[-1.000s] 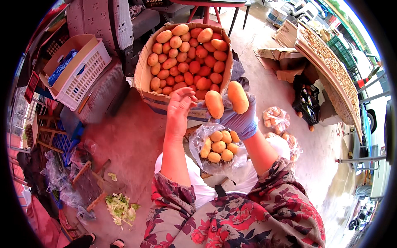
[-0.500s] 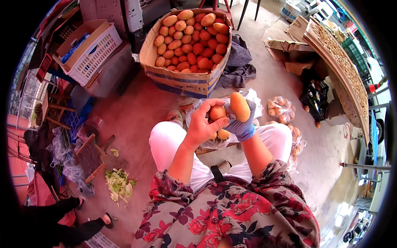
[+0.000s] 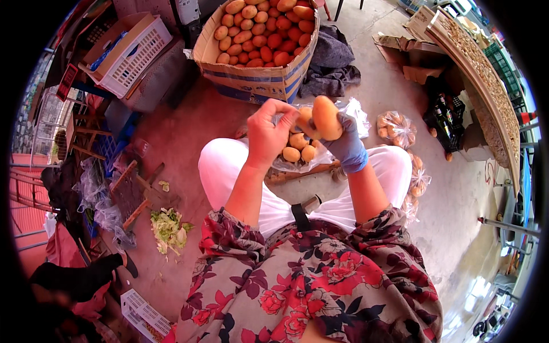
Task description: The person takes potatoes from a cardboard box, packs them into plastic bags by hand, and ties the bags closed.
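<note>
My right hand (image 3: 347, 144), in a blue glove, is closed around a large yellow-orange potato (image 3: 326, 118) held upright. A smaller potato (image 3: 305, 116) sits against its left side, partly hidden; it seems to be in the same grip. My bare left hand (image 3: 269, 132) is raised beside it, thumb and fingers pinched together at the smaller potato's edge. Whether anything small is between those fingertips cannot be made out. Below both hands, several potatoes (image 3: 291, 154) lie in an opened clear plastic bag (image 3: 303, 167) between my knees.
A large cardboard box (image 3: 246, 77) full of potatoes stands ahead. Tied bags of potatoes (image 3: 397, 129) lie by my right knee. Leaf scraps (image 3: 167, 230) and a small wooden stool (image 3: 124, 197) are on the left. A white crate (image 3: 134, 54) stands far left, a long board (image 3: 480, 91) right.
My left hand has come off the round potato and now pinches near its edge. Both potatoes are now at my right hand. The view has tilted, showing more potatoes in the bag.
</note>
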`<move>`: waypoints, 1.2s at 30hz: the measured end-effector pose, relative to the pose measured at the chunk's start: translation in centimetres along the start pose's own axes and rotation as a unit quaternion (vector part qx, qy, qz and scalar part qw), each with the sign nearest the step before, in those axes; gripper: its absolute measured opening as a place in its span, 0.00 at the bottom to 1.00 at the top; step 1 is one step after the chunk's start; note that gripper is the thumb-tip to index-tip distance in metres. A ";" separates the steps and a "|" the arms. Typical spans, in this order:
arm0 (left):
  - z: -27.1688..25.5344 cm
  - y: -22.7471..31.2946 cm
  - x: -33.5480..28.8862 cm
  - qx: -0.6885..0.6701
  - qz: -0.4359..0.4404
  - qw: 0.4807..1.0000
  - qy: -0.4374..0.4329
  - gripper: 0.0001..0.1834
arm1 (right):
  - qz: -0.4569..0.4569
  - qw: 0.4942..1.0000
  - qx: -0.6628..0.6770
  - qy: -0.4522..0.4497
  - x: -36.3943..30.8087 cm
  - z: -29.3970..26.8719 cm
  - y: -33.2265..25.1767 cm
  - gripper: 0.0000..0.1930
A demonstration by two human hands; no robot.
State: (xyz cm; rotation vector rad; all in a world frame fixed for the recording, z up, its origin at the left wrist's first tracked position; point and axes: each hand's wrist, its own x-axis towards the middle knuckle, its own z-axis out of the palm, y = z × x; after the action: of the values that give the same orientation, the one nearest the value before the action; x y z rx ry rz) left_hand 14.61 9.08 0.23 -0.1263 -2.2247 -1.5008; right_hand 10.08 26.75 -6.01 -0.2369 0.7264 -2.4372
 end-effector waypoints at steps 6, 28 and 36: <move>-0.7 -11.7 -3.3 0.253 -0.073 0.964 0.047 0.25 | 0.063 0.963 -0.252 0.073 1.5 -0.5 1.4 0.29; 3.4 -16.4 -4.2 0.468 -0.161 0.864 -0.091 0.29 | -0.050 0.565 -0.811 0.148 1.8 -8.8 9.3 0.27; 0.7 -20.7 -3.5 0.046 -0.181 0.982 0.038 0.12 | -0.007 0.509 -0.860 -0.037 -0.5 -4.4 6.9 0.50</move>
State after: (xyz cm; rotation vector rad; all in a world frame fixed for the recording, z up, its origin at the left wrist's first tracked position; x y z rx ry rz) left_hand 10.90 1.94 -19.12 0.3775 -2.3387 -1.5450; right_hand 12.44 24.32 -13.45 -0.9902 2.7379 -0.6896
